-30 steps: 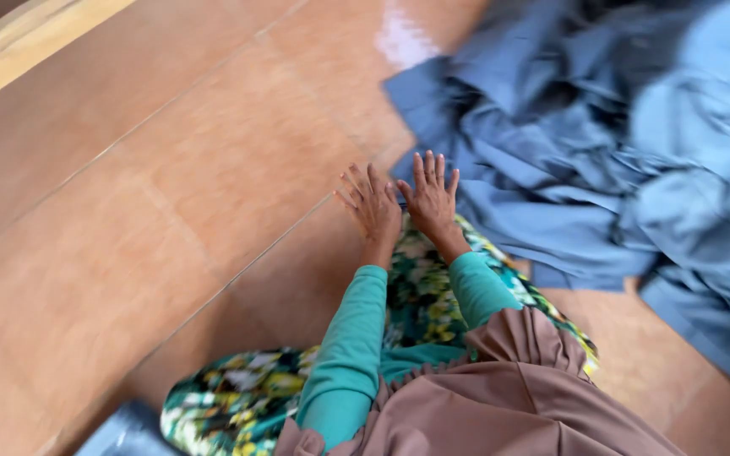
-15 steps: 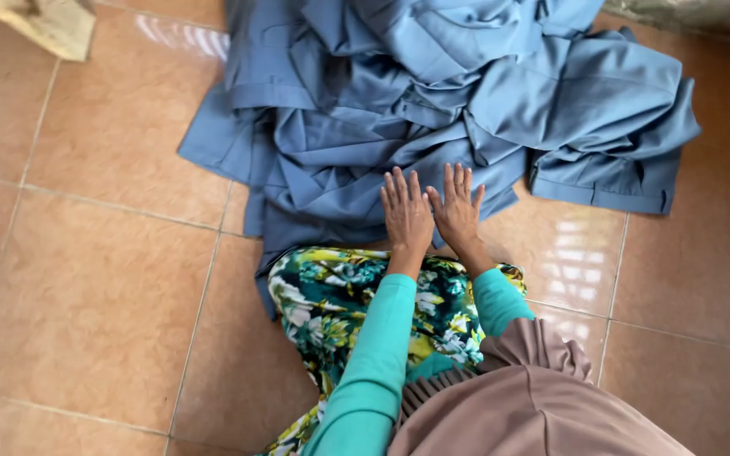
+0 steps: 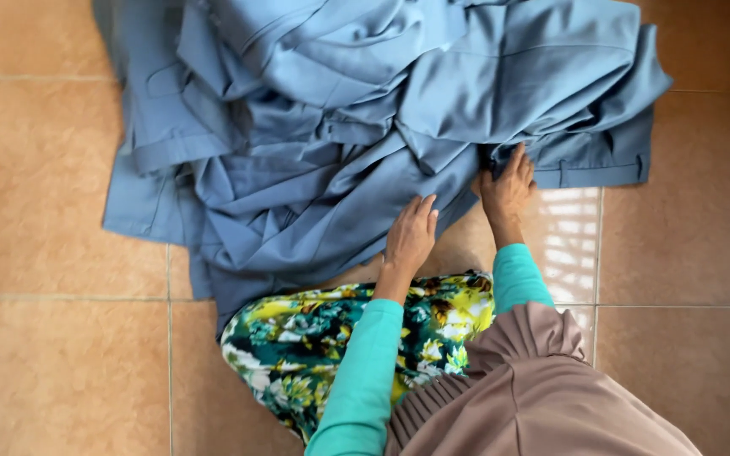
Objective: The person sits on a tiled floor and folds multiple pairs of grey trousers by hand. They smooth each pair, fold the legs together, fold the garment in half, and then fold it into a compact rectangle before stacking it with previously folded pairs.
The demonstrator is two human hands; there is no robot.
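A heap of garments [image 3: 365,127] lies on the tiled floor [image 3: 52,355] in front of my knees. My left hand [image 3: 410,236] rests on its near edge; my right hand [image 3: 507,187] touches it just to the right

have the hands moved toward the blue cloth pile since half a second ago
Yes. Judged against the floral lap, both hands have reached forward and apart: the left hand and right hand now rest on the edge of the blue garment pile.
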